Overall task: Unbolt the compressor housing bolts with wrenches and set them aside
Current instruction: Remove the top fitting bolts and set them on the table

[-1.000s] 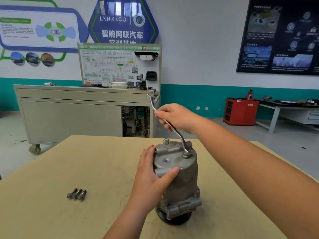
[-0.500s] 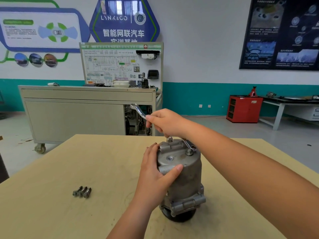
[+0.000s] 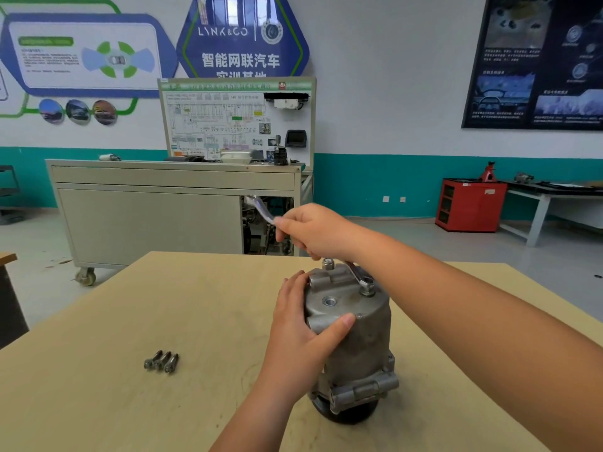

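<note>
While the left hand [image 3: 300, 334] hugs the compressor [image 3: 359, 340], the right hand [image 3: 313, 230] curls tight round the wrench [image 3: 357, 276], whose handle runs from the top bolt [image 3: 367, 290] toward ten o'clock.

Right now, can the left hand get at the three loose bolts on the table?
Probably yes: the bolts lie on the table left of the left hand, nothing between; but it grips the compressor and must let go first.

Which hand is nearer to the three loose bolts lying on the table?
Left. The left hand grips the compressor, just right of the bolts; the right hand holds the wrench farther back.
</note>
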